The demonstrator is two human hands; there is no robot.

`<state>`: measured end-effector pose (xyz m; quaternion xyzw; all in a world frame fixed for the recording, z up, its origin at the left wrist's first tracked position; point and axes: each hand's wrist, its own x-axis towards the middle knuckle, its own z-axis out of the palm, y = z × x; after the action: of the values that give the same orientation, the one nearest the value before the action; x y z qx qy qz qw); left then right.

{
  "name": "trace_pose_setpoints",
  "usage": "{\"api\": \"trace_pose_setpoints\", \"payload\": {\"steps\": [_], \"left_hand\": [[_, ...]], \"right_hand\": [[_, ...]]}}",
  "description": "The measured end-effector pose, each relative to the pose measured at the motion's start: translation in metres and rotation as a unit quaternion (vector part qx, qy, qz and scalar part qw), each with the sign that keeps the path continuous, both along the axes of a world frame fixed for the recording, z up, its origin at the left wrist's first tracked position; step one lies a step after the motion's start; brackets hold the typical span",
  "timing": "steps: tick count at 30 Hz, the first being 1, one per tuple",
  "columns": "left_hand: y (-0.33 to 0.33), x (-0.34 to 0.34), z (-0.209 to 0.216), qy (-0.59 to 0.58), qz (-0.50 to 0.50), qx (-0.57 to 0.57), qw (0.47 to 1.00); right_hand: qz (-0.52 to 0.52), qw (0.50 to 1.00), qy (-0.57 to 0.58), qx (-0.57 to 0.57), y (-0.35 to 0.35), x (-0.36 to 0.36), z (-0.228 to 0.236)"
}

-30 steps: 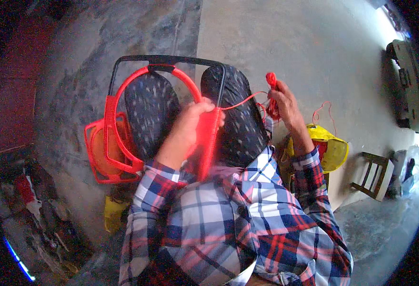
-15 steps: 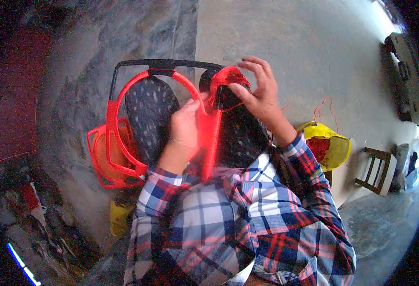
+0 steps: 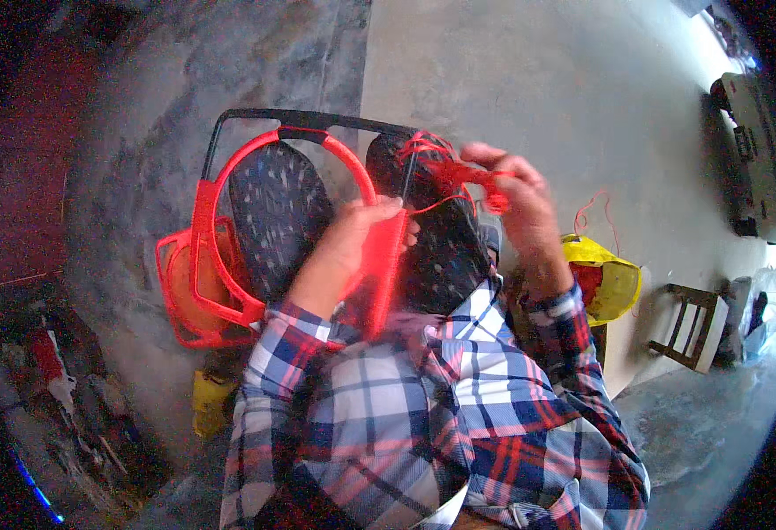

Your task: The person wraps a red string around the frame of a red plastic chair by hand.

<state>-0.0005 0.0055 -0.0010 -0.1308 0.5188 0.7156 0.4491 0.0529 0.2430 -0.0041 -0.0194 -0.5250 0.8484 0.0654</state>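
Taking the red-and-black frame (image 3: 359,163) as the dial, with 12 o'clock away from the person, it lies over the knees (image 3: 278,216) in dark speckled fabric. Its black bar runs across 12; red cord appears closely wound along the side at 3 to 4. There the left hand (image 3: 346,240) grips, thumb on the near face, fingers curled round behind. A loose red cord bundle (image 3: 463,177) sits between 2 and 3, a strand running from it to that side. The right hand (image 3: 527,199) is just beyond, fingers seemingly closed on the bundle's near end, though blur hides exact contact. The step in hand looks like passing cord around that side; a next pass would call for a firm left grip and an untangled strand. Farther out, another red frame (image 3: 169,305) lies at 8, a yellow container (image 3: 622,291) just past 3.
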Motion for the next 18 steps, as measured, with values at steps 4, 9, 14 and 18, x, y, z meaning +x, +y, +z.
{"api": "trace_pose_setpoints", "payload": {"steps": [4, 9, 14, 18], "left_hand": [[0.0, -0.001, -0.004, 0.008, -0.001, 0.007, 1.0], [-0.002, -0.005, -0.008, 0.002, 0.011, 0.011, 1.0], [-0.004, -0.004, -0.007, 0.003, 0.013, 0.016, 1.0], [-0.001, -0.001, -0.002, 0.006, 0.007, -0.005, 1.0]], "right_hand": [[-0.019, 0.999, -0.029, -0.032, 0.042, 0.055, 0.044], [-0.134, 0.959, 0.181, -0.174, 0.146, 0.148, 0.088], [-0.433, 0.901, 0.012, -0.006, 0.186, 0.167, 0.064], [-0.289, 0.946, -0.131, 0.068, 0.072, 0.083, 0.039]]}}
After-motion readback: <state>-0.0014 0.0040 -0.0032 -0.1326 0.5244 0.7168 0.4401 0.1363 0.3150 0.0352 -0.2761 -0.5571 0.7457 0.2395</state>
